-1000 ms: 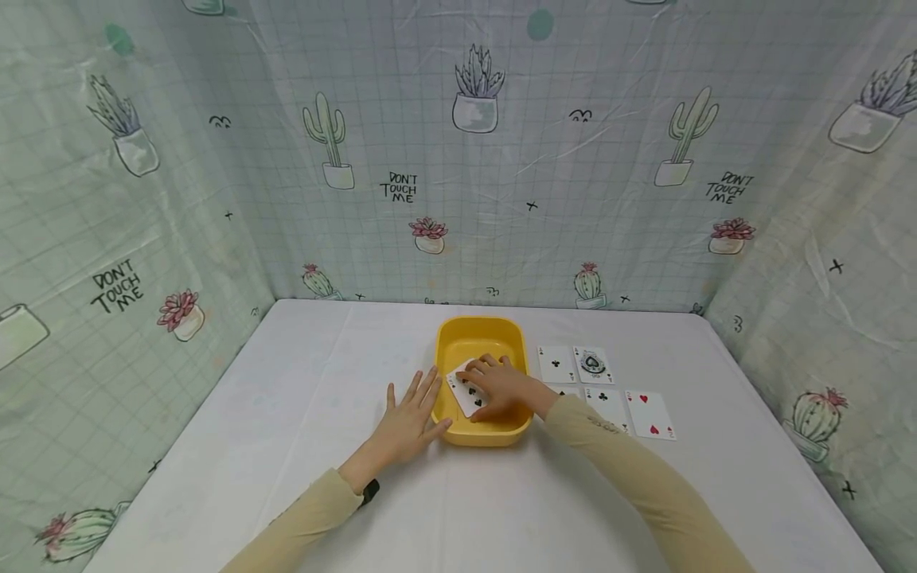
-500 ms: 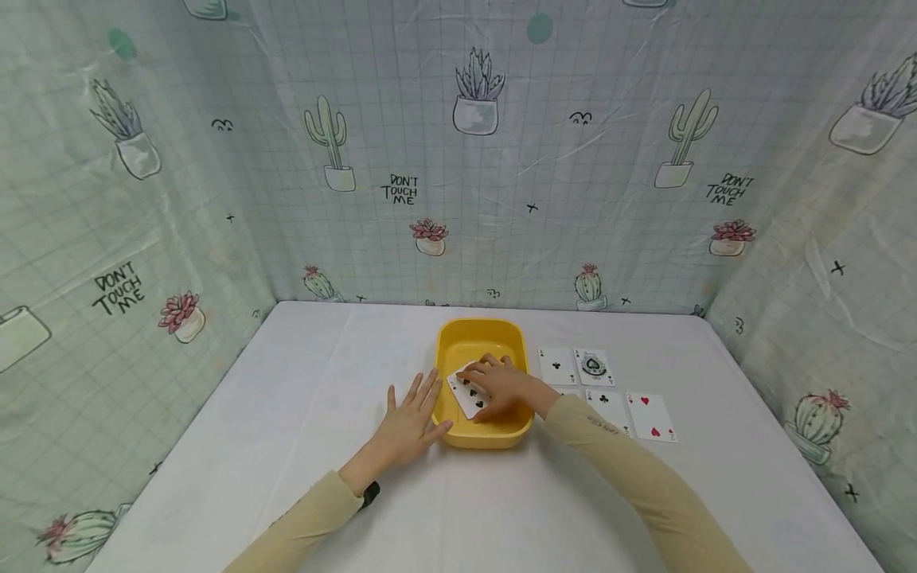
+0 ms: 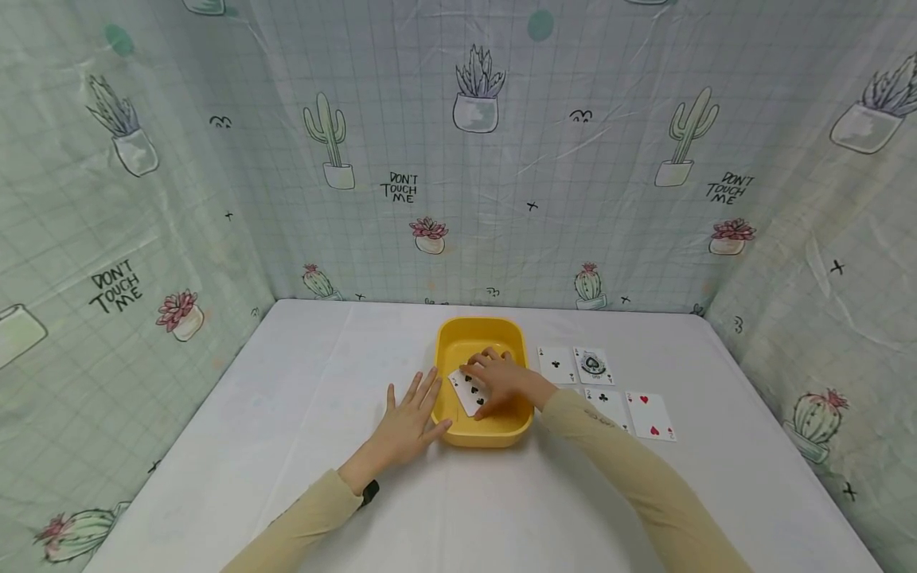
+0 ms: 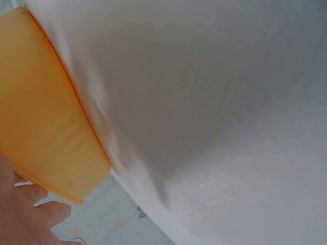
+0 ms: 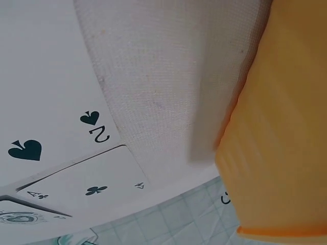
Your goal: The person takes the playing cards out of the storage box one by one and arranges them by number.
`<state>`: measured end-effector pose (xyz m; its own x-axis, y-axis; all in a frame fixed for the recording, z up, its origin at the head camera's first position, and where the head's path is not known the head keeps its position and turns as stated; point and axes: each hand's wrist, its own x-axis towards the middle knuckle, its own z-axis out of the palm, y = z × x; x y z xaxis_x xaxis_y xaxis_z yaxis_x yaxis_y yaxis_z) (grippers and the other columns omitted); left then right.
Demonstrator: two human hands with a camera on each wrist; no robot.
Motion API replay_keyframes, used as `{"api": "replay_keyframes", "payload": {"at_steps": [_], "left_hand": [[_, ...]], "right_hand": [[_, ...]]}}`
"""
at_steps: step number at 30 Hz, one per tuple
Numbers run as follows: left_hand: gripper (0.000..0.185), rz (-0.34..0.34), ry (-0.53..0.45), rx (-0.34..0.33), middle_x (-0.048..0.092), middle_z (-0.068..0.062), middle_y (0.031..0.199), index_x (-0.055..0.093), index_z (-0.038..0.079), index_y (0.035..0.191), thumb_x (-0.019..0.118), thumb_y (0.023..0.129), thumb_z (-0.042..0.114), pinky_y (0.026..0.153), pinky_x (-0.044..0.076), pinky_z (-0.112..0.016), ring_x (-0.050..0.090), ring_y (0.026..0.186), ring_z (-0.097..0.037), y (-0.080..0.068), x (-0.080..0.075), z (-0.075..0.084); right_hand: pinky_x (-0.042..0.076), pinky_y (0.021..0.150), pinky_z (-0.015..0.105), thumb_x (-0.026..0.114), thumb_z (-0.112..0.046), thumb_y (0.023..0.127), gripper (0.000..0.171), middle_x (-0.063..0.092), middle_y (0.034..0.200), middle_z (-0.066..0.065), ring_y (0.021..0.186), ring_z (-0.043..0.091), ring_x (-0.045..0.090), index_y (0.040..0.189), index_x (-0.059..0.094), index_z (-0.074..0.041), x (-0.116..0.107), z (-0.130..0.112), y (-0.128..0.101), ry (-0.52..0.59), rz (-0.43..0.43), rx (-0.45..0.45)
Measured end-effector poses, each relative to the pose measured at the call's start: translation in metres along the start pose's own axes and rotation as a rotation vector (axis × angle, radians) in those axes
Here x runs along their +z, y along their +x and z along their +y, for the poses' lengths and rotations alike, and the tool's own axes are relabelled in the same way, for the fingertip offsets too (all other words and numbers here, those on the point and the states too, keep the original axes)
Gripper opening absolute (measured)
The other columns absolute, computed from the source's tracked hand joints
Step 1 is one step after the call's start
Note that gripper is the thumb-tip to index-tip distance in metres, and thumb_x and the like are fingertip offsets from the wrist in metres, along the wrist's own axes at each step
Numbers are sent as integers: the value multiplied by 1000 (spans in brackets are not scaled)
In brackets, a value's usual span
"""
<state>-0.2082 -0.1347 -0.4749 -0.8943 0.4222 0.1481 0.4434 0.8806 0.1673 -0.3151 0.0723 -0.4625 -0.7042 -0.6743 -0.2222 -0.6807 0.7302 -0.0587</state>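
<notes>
Head view: the right hand (image 3: pixel 501 383) reaches into the yellow tub (image 3: pixel 458 338), its fingers curled on a spade card (image 3: pixel 469 392) tilted over the left rim. The left hand (image 3: pixel 404 426) lies flat, fingers spread, on the counter (image 3: pixel 286 414) against the tub. Steadying that wall helps; a light pinch should keep the card unbent.

Left wrist view: only the tub's wall (image 4: pixel 41 127) and fingertips (image 4: pixel 46 212).

Right wrist view: a two of spades (image 5: pixel 51 138) and a club card (image 5: pixel 92 189) lie beside the tub.

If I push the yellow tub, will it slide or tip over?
Probably slide: the yellow tub looks like light plastic on a smooth white tablecloth. Tipping seems unlikely, as it sits low and wide. The left hand pressed flat against its side may stop it moving.
</notes>
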Motion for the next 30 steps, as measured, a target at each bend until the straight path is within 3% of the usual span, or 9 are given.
{"api": "replay_keyframes", "payload": {"at_steps": [9,23,30], "left_hand": [[74,-5,-9,-6,3,-2,152,13,10,144,29,89,58,99,11,-68,11,139,-29,2,3,-2],[73,0,-13,-11,4,-1,152,16,9,143,34,90,55,98,11,-68,12,139,-29,1,4,-2],[73,5,-4,-5,5,-2,152,16,9,143,33,90,55,98,12,-68,13,139,-29,1,5,-2]], "right_hand": [[25,101,51,59,-74,57,95,38,132,0,123,23,29,136,35,-26,-2,3,6,-46,-2,14],[25,100,55,61,-73,58,93,43,127,3,118,24,33,134,39,-24,0,-1,-1,-74,62,14],[30,98,51,62,-71,59,93,42,123,3,113,22,34,134,39,-20,-1,-3,-6,-90,101,5]]}}
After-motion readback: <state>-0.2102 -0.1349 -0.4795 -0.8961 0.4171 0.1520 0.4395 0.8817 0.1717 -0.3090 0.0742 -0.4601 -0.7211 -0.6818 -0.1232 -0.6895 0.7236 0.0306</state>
